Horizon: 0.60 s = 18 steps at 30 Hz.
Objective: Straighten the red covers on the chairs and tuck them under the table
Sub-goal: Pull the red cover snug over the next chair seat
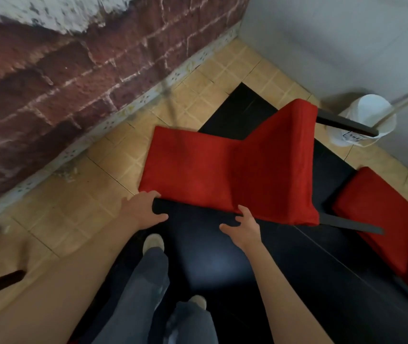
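Note:
A chair draped in a red cover [198, 170] stands in front of me, the cloth running over the seat and up the backrest [282, 155]. My left hand [143, 209] grips the chair's black near edge at the cover's left corner, fingers on top and thumb underneath. My right hand [243, 228] is at the cover's near hem with fingers spread, the fingertips touching the cloth and holding nothing. A second red-covered chair [384, 219] stands to the right, partly cut off by the frame.
A brick wall [61, 83] runs along the left and a grey wall [347, 33] along the back right. A white bucket [369, 117] with a stick in it stands in the corner. Beneath me a dark glossy surface [222, 269] meets tan floor tiles [73, 207].

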Each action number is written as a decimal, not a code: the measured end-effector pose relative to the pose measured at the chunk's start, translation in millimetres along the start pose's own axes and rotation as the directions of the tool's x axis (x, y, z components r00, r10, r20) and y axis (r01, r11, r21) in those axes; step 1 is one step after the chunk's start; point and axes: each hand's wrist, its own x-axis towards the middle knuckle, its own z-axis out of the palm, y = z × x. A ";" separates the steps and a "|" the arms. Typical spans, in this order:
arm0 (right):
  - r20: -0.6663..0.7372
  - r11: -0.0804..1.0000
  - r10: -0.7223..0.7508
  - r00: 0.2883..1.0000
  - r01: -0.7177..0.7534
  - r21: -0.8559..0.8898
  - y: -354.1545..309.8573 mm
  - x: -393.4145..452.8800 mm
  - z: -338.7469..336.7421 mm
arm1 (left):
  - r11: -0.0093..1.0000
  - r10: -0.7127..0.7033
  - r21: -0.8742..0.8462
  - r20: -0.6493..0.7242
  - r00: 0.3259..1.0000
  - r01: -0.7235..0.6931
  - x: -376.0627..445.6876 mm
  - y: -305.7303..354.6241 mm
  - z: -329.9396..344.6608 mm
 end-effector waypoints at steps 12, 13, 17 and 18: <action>0.006 0.995 0.089 0.996 -0.089 0.045 70.3 189.5 93.1 | 0.989 -0.139 -0.036 0.057 0.989 0.142 167.6 -23.2 137.6; 0.002 0.994 0.096 0.995 -0.096 0.045 80.7 205.6 99.1 | 0.987 -0.148 -0.054 0.054 0.988 0.151 181.5 -25.6 152.3; -0.018 0.992 0.116 0.993 -0.115 0.044 120.1 264.7 120.9 | 0.965 -0.201 -0.163 0.044 0.979 0.205 236.3 -42.7 204.2; -0.031 0.992 0.116 0.993 -0.114 0.048 128.0 278.4 126.1 | 0.956 -0.217 -0.197 0.031 0.976 0.219 249.5 -48.4 215.3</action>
